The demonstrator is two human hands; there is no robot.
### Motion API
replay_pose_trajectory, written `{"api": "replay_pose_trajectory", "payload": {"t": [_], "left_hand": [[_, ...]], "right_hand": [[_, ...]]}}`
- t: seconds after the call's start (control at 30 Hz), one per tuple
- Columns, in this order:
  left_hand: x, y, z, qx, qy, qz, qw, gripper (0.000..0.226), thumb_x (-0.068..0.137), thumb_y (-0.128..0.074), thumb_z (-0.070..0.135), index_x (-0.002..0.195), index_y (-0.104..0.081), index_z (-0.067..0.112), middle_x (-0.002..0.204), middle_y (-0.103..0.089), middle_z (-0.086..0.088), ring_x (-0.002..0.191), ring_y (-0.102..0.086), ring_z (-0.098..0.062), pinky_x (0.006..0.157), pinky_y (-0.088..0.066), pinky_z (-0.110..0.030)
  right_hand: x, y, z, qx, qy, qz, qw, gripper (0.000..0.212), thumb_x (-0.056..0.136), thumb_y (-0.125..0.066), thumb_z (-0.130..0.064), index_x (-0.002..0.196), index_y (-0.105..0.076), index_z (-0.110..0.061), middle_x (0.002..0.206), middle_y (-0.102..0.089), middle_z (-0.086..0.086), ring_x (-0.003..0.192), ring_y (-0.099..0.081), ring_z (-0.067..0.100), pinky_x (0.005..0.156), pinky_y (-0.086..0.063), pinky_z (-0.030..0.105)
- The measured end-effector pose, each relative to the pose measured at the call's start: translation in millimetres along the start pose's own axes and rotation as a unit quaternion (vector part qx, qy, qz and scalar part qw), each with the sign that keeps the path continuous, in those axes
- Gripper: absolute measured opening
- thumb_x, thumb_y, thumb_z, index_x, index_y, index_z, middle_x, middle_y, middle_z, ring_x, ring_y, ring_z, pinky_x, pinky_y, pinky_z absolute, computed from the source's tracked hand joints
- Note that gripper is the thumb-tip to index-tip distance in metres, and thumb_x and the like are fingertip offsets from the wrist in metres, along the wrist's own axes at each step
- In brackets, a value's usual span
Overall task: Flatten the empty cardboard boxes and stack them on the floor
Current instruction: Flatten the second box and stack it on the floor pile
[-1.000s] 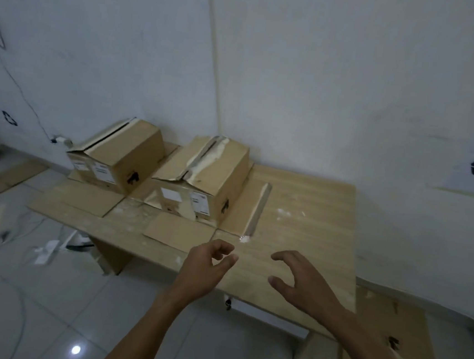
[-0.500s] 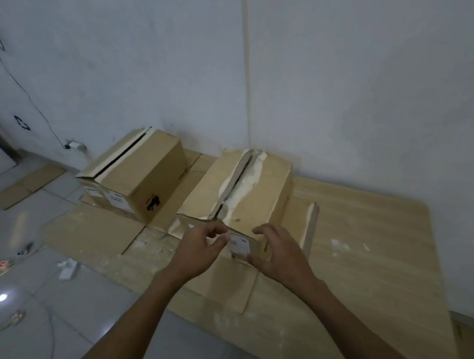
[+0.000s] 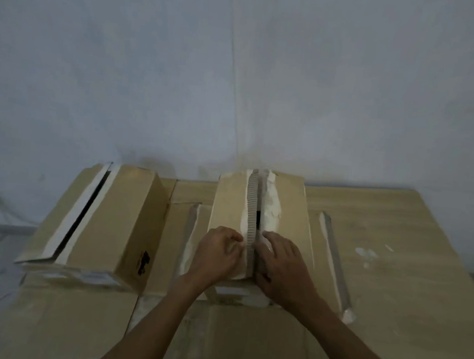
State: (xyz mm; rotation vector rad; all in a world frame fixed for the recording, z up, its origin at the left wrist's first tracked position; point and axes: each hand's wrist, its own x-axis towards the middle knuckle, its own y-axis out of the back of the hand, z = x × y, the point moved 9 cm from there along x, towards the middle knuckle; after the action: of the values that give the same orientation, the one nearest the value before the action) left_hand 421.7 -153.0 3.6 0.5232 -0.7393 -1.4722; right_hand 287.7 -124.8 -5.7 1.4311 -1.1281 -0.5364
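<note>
Centrally at the wooden tabletop's (image 3: 396, 252) back edge stands the brown cardboard box (image 3: 288, 207); its torn top seam (image 3: 252, 204) runs away between the hands: left hand (image 3: 217, 254) curled there, grip unclear; right hand (image 3: 281, 263) flat-fingered.

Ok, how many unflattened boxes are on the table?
2. Left box stands untouched; middle box has the left hand and right hand at its top seam. None seem hidden.

Matt cardboard box (image 3: 285, 210) — torn, rough
</note>
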Motion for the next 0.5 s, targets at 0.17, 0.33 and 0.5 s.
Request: {"api": "replay_pose_trajectory", "payload": {"t": [0.17, 0.33, 0.5], "left_hand": [[16, -14, 2, 0.030, -0.052, -0.011, 0.998, 0.025, 0.080, -0.059, 0.032, 0.093, -0.071, 0.013, 0.098, -0.067, -0.005, 0.094, -0.059, -0.023, 0.084, -0.050, -0.039], [33, -31, 21, 0.081, -0.112, -0.003, 0.990, 0.029, 0.080, -0.058, 0.036, 0.095, -0.071, 0.014, 0.105, -0.066, -0.004, 0.099, -0.059, -0.024, 0.085, -0.048, -0.039], [39, -70, 51, 0.158, -0.204, -0.121, 0.959, 0.039, 0.082, -0.052, 0.040, 0.111, -0.066, 0.017, 0.130, -0.058, -0.004, 0.126, -0.048, -0.020, 0.110, -0.024, -0.040]], "right_hand": [[-9, 21, 7, -0.010, -0.015, 0.078, 0.997, 0.035, 0.082, -0.052, -0.026, 0.115, -0.053, -0.014, 0.120, -0.063, 0.015, 0.107, -0.062, 0.030, 0.086, -0.054, 0.040], [-46, 88, 73, 0.023, -0.165, 0.258, 0.952, 0.032, 0.084, -0.047, -0.013, 0.114, -0.058, -0.007, 0.117, -0.063, 0.017, 0.104, -0.054, 0.024, 0.080, -0.046, 0.031], [-131, 35, 183, 0.260, -0.541, 0.165, 0.783, 0.026, 0.082, -0.057, -0.007, 0.107, -0.055, -0.012, 0.102, -0.064, 0.016, 0.087, -0.061, 0.034, 0.069, -0.052, 0.043]]}}
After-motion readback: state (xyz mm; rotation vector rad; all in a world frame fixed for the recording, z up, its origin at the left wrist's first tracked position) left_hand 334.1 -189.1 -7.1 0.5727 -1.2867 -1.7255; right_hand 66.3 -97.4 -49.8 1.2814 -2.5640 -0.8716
